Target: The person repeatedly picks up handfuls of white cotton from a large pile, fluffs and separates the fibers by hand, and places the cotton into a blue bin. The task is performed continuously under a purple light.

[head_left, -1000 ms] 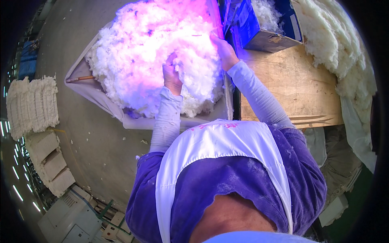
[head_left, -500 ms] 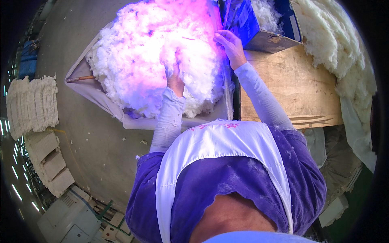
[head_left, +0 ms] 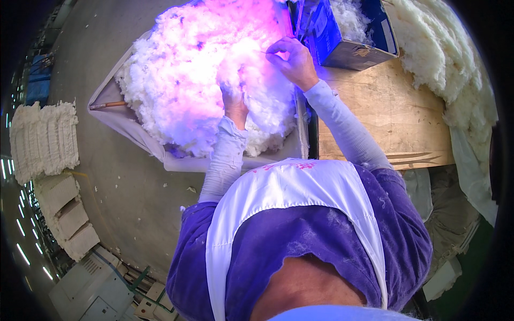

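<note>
A big heap of loose white cotton fibre [head_left: 176, 80] fills a cloth-lined bin [head_left: 187, 163] in front of me, lit pink and violet. My left hand [head_left: 234, 101] grips a fluffy tuft of cotton [head_left: 243, 64] at the heap's near middle, its fingers partly buried in the fibre. Just right of that tuft, my right hand [head_left: 294, 63] is closed in a pinch, thumb against forefinger. A thin dark strand shows at its fingertips, over the cotton.
A blue box [head_left: 342, 45] with cotton inside stands on a wooden board [head_left: 383, 112] to the right. More cotton batting [head_left: 444, 59] is piled beyond it. A wooden stick [head_left: 108, 105] lies at the bin's left corner. Stacked pale bales [head_left: 44, 140] stand far left.
My right hand has moved left from the bin's right edge to the tuft, its fingertips now at the dark strand. The left hand has barely shifted, still in the cotton.
</note>
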A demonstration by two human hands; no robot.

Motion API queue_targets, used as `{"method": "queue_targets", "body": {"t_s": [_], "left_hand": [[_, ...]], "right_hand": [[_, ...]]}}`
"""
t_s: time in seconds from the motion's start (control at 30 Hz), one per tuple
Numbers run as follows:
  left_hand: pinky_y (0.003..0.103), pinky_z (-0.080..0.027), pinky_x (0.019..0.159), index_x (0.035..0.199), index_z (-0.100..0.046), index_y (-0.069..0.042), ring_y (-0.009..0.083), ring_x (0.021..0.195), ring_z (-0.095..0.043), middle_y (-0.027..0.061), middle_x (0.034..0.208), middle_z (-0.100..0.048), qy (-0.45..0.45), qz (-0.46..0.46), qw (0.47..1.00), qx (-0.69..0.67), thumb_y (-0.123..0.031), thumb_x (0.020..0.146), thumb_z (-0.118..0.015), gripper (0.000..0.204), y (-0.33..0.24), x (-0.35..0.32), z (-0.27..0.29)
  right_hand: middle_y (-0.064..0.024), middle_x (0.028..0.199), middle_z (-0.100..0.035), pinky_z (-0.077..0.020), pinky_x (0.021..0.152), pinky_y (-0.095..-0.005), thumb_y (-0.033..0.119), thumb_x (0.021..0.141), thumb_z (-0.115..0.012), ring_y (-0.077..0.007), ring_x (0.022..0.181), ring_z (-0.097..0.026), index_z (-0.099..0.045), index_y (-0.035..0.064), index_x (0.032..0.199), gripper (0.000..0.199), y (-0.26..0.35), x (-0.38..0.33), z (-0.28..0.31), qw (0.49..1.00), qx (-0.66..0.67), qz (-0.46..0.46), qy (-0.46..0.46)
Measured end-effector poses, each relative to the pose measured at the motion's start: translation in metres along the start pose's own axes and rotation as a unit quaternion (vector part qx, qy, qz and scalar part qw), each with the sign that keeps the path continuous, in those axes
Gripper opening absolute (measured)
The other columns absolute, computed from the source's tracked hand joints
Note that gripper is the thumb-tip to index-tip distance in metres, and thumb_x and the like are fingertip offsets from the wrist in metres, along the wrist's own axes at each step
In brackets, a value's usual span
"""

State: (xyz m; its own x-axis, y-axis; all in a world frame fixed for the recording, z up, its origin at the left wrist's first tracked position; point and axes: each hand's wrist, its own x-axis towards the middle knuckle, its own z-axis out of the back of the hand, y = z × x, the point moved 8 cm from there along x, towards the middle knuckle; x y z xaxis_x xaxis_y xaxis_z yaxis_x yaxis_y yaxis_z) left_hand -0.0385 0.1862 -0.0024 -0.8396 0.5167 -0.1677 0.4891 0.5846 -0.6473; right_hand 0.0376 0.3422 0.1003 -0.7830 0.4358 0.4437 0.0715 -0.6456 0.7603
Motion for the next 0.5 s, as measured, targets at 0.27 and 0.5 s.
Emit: {"method": "queue_targets", "body": {"t_s": [0.27, 0.5], "left_hand": [[0.028, -0.048, 0.076, 0.127, -0.038, -0.008, 0.0153, 0.096, -0.053, 0.0066, 0.112, -0.051, -0.027, -0.031, 0.998, 0.054, -0.026, 0.092, -0.047, 0.04, -0.011, 0.008, 0.031], [0.026, -0.042, 0.088, 0.131, -0.035, -0.004, 0.0142, 0.105, -0.049, 0.0062, 0.121, -0.048, -0.075, -0.035, 0.981, 0.177, -0.017, 0.092, -0.048, 0.043, -0.021, 0.006, 0.054]], "right_hand": [[-0.0048, 0.074, -0.064, -0.0458, 0.064, -0.025, 0.009, 0.072, -0.069, -0.013, 0.068, -0.057, -0.067, 0.0038, 0.081, 0.011, -0.011, -0.008, 0.057, 0.998, 0.02, -0.046, -0.05], [-0.0034, 0.075, -0.066, -0.0448, 0.061, -0.02, 0.01, 0.071, -0.072, -0.0067, 0.065, -0.058, -0.069, 0.0069, 0.082, 0.012, -0.03, 0.01, 0.178, 0.97, -0.015, 0.026, -0.242]]}}
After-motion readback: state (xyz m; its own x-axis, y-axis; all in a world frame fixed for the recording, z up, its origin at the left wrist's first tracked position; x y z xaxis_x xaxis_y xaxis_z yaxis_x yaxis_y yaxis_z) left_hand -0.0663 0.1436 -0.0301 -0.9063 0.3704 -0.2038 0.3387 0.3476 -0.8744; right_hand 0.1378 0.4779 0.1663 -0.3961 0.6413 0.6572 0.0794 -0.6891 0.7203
